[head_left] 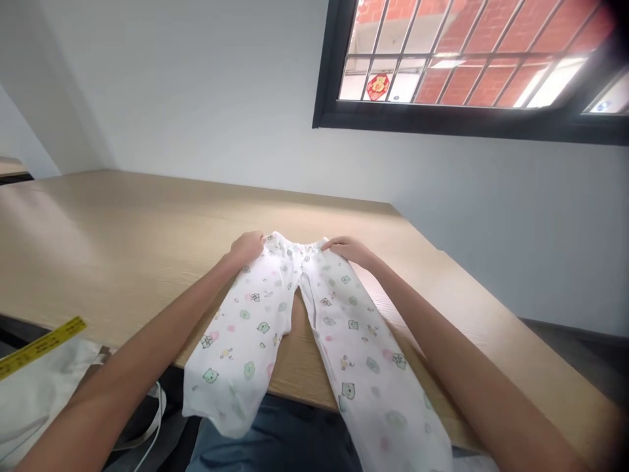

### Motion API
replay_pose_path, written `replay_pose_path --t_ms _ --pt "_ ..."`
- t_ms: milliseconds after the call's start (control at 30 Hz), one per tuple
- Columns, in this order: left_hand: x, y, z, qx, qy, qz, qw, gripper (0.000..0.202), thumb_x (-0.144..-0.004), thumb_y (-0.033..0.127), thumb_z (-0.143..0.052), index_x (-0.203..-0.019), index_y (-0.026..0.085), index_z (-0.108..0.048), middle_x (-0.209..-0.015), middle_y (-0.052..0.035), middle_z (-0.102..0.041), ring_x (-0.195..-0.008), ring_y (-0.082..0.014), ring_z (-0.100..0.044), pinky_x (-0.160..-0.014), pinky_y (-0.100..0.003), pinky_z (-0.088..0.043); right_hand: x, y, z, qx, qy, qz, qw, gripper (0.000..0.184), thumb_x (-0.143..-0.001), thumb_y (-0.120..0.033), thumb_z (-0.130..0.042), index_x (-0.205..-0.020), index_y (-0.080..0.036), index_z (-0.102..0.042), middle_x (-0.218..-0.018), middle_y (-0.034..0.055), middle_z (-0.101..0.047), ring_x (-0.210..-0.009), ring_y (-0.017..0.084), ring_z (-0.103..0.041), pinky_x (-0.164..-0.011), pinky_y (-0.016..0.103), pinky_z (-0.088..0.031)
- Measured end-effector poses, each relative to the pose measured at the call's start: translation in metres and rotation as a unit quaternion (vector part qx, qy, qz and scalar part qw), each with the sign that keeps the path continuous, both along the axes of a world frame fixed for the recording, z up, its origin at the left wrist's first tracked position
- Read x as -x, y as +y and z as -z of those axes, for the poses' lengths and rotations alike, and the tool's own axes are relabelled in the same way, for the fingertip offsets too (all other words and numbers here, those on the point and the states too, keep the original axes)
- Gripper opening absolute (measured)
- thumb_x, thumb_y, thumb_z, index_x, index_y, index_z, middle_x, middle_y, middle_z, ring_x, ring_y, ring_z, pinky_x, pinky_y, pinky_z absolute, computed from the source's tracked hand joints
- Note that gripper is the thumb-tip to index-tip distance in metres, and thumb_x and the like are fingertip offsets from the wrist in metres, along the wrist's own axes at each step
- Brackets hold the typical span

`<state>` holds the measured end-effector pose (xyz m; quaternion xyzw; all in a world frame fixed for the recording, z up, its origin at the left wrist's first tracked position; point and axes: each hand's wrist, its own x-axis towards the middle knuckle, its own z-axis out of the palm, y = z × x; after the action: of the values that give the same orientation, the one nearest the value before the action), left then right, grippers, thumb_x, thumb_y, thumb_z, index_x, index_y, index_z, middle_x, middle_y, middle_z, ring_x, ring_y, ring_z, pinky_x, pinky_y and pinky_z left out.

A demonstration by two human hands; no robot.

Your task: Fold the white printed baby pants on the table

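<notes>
A pair of white pants [275, 314] with green, pink and yellow animal prints lies spread on the table, waistband away from me. Both legs hang over the near edge toward my lap. My left hand [249, 249] is closed on the left corner of the gathered waistband. At the opposite corner, my right hand [348, 249] pinches the waistband, fingers pointing inward. The fingertips of my left hand are partly hidden by the cloth.
The light wooden table [147, 229] reaches back to a grey-white wall [221, 98]. A barred window [462, 59] is at upper right. At lower left, a yellow measuring tape [42, 346] lies by white cloth [44, 393] and a cord [158, 413].
</notes>
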<state>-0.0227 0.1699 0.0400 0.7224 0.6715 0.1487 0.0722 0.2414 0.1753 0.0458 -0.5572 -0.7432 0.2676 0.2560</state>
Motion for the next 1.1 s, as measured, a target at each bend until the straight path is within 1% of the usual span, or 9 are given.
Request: replay_pose_path --t_ms 200,333,433,567,700,800,933,1000,1100 --pt "-0.003 0.028 0.012 0.011 0.005 -0.027 1.000 0.028 -0.087 0.033 -0.049 -0.109 0.015 -0.053 -0.108 -0.0071 -0.056 -0.092 -0.0173 -0.056 -0.079 -0.037 -0.049 0.003 0.022 0.017 -0.010 -0.027 0.024 0.999 0.040 -0.071 -0.015 -0.038 -0.100 -0.016 -0.066 -0.084 0.0030 -0.064 -0.059 0.012 -0.051 -0.053 0.022 -0.038" --pt "-0.009 0.035 0.011 -0.023 0.002 -0.031 0.999 0.029 -0.087 0.033 -0.049 -0.111 0.015 -0.052 -0.110 -0.0076 -0.055 -0.094 -0.0179 -0.056 -0.080 -0.038 -0.048 0.001 0.028 0.018 -0.025 -0.047 0.001 0.999 0.043 -0.074 -0.011 -0.038 -0.110 -0.015 -0.061 -0.114 0.0062 -0.058 -0.088 0.019 -0.058 -0.074 0.027 -0.044" --pt "-0.020 0.029 0.009 -0.062 0.000 -0.004 0.998 0.032 -0.087 0.033 -0.049 -0.114 0.016 -0.050 -0.116 -0.0086 -0.052 -0.101 -0.0203 -0.053 -0.085 -0.042 -0.045 -0.003 0.025 0.015 -0.049 -0.062 -0.012 0.997 0.041 -0.078 -0.012 -0.040 -0.114 -0.014 -0.059 -0.127 0.0092 -0.049 -0.111 0.025 -0.048 -0.093 0.035 -0.036" --pt "-0.053 0.001 0.006 -0.075 -0.004 0.148 0.986 0.036 -0.087 0.034 -0.049 -0.118 0.016 -0.048 -0.124 -0.0095 -0.047 -0.111 -0.0237 -0.047 -0.093 -0.048 -0.038 -0.010 -0.001 0.005 -0.094 -0.057 -0.025 0.994 0.038 -0.087 -0.024 -0.037 -0.120 -0.014 -0.054 -0.139 0.0086 -0.034 -0.129 0.026 -0.025 -0.106 0.040 -0.017" --pt "-0.091 -0.033 0.008 -0.016 -0.006 0.376 0.926 0.038 -0.090 0.038 -0.042 -0.122 0.017 -0.046 -0.129 -0.0092 -0.045 -0.117 -0.0228 -0.044 -0.098 -0.048 -0.034 -0.011 -0.040 -0.002 -0.038 -0.050 -0.119 0.991 0.043 -0.094 -0.041 -0.025 -0.126 -0.025 -0.048 -0.131 0.0010 -0.046 -0.119 0.021 -0.041 -0.100 0.037 -0.033" --pt "-0.108 -0.050 0.013 0.041 0.007 0.461 0.887 0.044 -0.094 0.040 -0.026 -0.120 0.015 -0.050 -0.123 -0.0095 -0.053 -0.108 -0.0203 -0.052 -0.094 -0.039 -0.040 -0.008 -0.055 0.006 0.003 -0.092 -0.214 0.972 0.043 -0.094 -0.043 -0.022 -0.128 -0.029 -0.046 -0.130 -0.0023 -0.047 -0.117 0.021 -0.044 -0.099 0.034 -0.035" --pt "-0.117 -0.075 0.018 0.063 0.029 0.506 0.860 0.052 -0.093 0.038 -0.020 -0.130 0.007 -0.040 -0.135 -0.0137 -0.041 -0.128 -0.0253 -0.031 -0.106 -0.042 -0.022 -0.003 -0.039 0.022 -0.019 -0.136 -0.227 0.964 0.047 -0.094 -0.044 -0.021 -0.131 -0.025 -0.042 -0.135 -0.0010 -0.042 -0.122 0.024 -0.038 -0.102 0.036 -0.032" --pt "-0.117 -0.099 0.018 0.065 0.028 0.547 0.834 0.054 -0.093 0.038 -0.021 -0.137 0.007 -0.027 -0.144 -0.0110 -0.026 -0.135 -0.0231 -0.014 -0.110 -0.041 -0.010 0.000 -0.022 0.028 -0.032 -0.151 -0.204 0.967 0.051 -0.093 -0.044 -0.021 -0.136 -0.020 -0.035 -0.141 0.0013 -0.031 -0.128 0.024 -0.028 -0.107 0.038 -0.023" --pt "-0.113 -0.143 0.015 0.085 -0.009 0.597 0.798 0.056 -0.093 0.039 -0.023 -0.140 0.009 -0.018 -0.147 -0.0081 -0.017 -0.136 -0.0207 -0.008 -0.111 -0.040 -0.004 0.007 0.000 0.035 -0.055 -0.183 -0.172 0.966 0.053 -0.093 -0.039 -0.023 -0.139 -0.013 -0.029 -0.145 0.0046 -0.022 -0.133 0.024 -0.012 -0.110 0.040 -0.010"
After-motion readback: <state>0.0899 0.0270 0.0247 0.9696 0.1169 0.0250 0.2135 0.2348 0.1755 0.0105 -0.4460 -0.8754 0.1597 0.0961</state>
